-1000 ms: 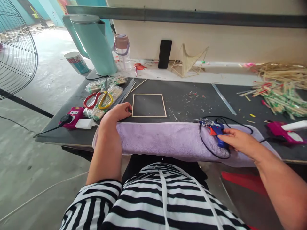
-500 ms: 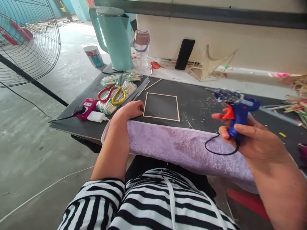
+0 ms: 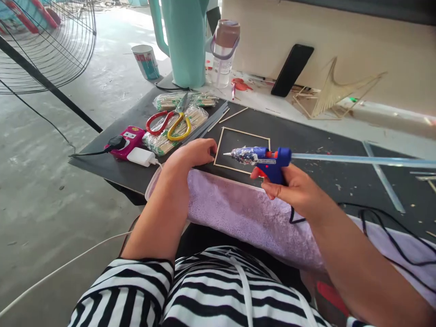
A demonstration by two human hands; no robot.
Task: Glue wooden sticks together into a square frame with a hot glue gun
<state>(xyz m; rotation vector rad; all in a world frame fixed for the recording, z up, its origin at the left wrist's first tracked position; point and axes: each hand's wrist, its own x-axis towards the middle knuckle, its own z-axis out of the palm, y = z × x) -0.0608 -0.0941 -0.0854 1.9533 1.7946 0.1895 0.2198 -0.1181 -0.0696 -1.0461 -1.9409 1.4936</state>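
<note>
My right hand (image 3: 289,186) is wrapped round the handle of a blue glue gun (image 3: 272,165), a finger at its orange trigger. Foil covers the front of the gun, its nozzle points left, and a long clear glue stick (image 3: 357,159) sticks out of its back. Below and behind the gun, a square frame of thin wooden sticks (image 3: 243,132) lies flat on the dark board (image 3: 299,129). My left hand (image 3: 202,152) rests at the frame's left edge near the front corner, fingers curled together; what they pinch, if anything, is hidden.
Scissors (image 3: 180,127) lie on bagged sticks (image 3: 160,141) at the left, beside a pink power socket (image 3: 131,136). A teal jug (image 3: 187,45), a bottle (image 3: 225,54), a phone (image 3: 292,70) and a stick model (image 3: 332,93) stand behind. A purple towel (image 3: 238,204) covers the front edge.
My right hand has brought the glue gun left, over the frame, and its nozzle now points left. My left hand stays by the frame's corner. The view has shifted.
</note>
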